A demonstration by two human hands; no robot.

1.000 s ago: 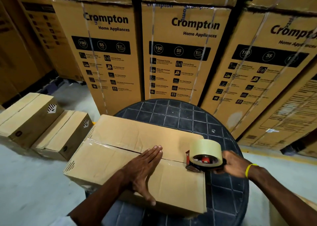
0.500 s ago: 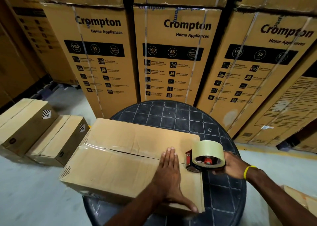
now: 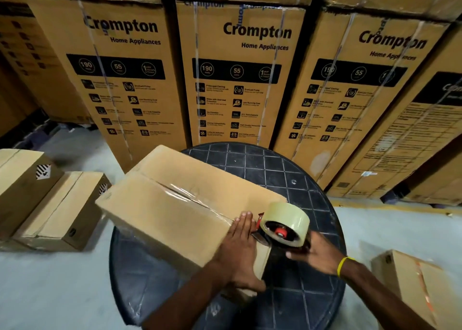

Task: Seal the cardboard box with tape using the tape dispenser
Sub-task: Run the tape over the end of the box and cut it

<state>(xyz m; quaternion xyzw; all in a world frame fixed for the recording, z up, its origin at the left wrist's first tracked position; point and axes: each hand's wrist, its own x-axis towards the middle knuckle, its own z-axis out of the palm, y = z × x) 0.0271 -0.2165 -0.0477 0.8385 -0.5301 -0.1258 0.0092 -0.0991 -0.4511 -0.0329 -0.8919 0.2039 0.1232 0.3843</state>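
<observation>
Cardboard box [image 3: 160, 219] is lying across the round black desk [image 3: 262, 162], with its left end hanging out past the rim over the floor [image 3: 50, 292]. There's a shiny strip of clear tape [image 3: 190, 194] running along the top seam toward the near right end.

The left grip [image 3: 240, 249] is flat on the box top at that end, fingers straight and together, palm pressed down, not grasping anything. The tape dispenser [image 3: 285, 223] is right next to those fingertips at the box's right edge: fat pale roll, red hub, red bit at the front. The right grip [image 3: 317, 257] is clenched around the dispenser's handle under the roll; it's a bit blurry, so I can't make out the individual fingers. Yellow wristband [image 3: 343, 266] on that wrist.

Pretty cramped spot, to be honest. A wall of tall Crompton cartons [image 3: 240, 74] stands right behind the desk, strapped and stacked, with more leaning in on the right. Two smaller brown boxes [image 3: 62, 209] sit side by side on the floor to the left, near the overhanging end. Another small box [image 3: 420, 287] sits on the floor at lower right, just beyond the right forearm.
</observation>
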